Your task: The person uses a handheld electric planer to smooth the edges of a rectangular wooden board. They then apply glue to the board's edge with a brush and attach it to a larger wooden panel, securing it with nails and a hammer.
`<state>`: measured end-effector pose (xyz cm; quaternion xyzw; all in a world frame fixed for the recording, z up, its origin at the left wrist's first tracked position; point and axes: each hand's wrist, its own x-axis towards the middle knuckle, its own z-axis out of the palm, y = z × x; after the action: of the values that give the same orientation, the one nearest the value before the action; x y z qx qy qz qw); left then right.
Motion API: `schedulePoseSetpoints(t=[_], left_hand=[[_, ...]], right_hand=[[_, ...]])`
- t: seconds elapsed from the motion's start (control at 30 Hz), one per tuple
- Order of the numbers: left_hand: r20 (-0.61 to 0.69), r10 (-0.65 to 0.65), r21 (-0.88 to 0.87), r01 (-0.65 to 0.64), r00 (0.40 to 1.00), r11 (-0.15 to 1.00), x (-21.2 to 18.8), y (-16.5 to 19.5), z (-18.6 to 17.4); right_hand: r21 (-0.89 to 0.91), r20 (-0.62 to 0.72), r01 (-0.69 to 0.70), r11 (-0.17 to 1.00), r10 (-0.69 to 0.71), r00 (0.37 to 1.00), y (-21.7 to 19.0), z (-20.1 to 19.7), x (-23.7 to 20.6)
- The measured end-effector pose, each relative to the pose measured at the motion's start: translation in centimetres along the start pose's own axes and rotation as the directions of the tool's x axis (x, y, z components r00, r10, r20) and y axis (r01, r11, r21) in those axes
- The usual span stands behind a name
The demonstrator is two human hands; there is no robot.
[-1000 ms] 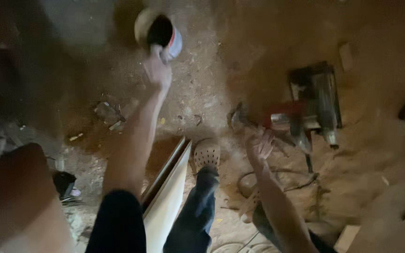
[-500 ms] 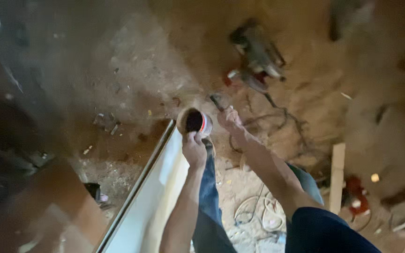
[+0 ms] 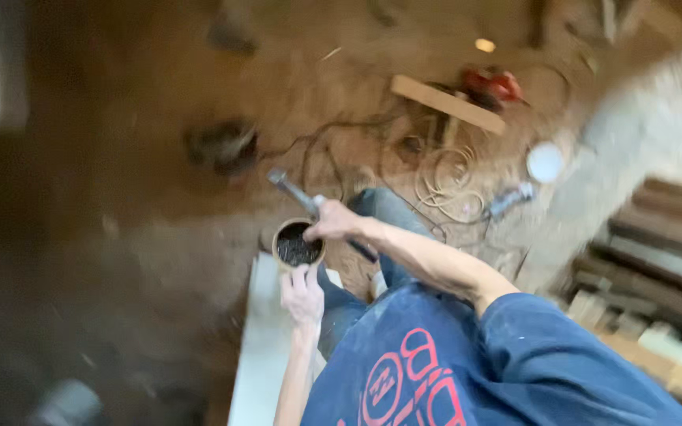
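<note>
— What is in your hands in this shot?

— My left hand (image 3: pixel 302 296) grips a small round can (image 3: pixel 298 244) from below, fingers wrapped against its near side. The can is open at the top and filled with something dark and grainy; the blur keeps me from telling what. My right hand (image 3: pixel 333 225) is clenched around a hammer (image 3: pixel 303 201), its metal head pointing up and to the left, its dark handle running down to the right past my wrist. That hand sits just beside the can's rim, at its upper right edge, and I cannot tell whether it touches the rim.

— Where does the can sit in the scene?

— Held in the air over my knee, above a pale board (image 3: pixel 266 347) that runs down to the bottom edge. My jeans (image 3: pixel 388 213) show just behind it.

— And around you?

— A dirt floor (image 3: pixel 144 244) strewn with sawdust. A length of wooden batten (image 3: pixel 447 104) lies at upper centre, with a red power tool (image 3: pixel 491 85) just beyond it. Coiled cable (image 3: pixel 445 180) lies between the batten and my leg. A white round lid (image 3: pixel 545 162) rests to the right, near a grey tool (image 3: pixel 511 199). Dark planks (image 3: pixel 657 260) are stacked at the far right. A dark, blurred object (image 3: pixel 221 146) sits on the floor to the left.
</note>
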<state>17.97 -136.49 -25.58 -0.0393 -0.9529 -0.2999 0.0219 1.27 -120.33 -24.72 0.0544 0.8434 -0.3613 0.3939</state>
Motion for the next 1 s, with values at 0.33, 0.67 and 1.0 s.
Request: schedulePoseSetpoints(t=[0.33,0.67,1.0], left_hand=[[0.282,0.018,-0.664,0.181,0.959,0.726,4.8,15.2,-5.4],[0.797,-0.163,-0.218,0.529,0.581,0.82,11.5,47.1,8.0],[0.86,0.037,-0.382,0.595,0.509,0.707,14.6,64.7,16.8]], right_hand=[[0.438,-0.494,0.173,0.882,0.076,0.866,7.5,-11.2,-18.7],[0.577,-0.773,0.448,0.683,0.28,0.569,26.9,-26.3,-35.5],[0.687,-0.714,0.194,0.7,0.6,0.361,38.4,-36.2,-43.4]])
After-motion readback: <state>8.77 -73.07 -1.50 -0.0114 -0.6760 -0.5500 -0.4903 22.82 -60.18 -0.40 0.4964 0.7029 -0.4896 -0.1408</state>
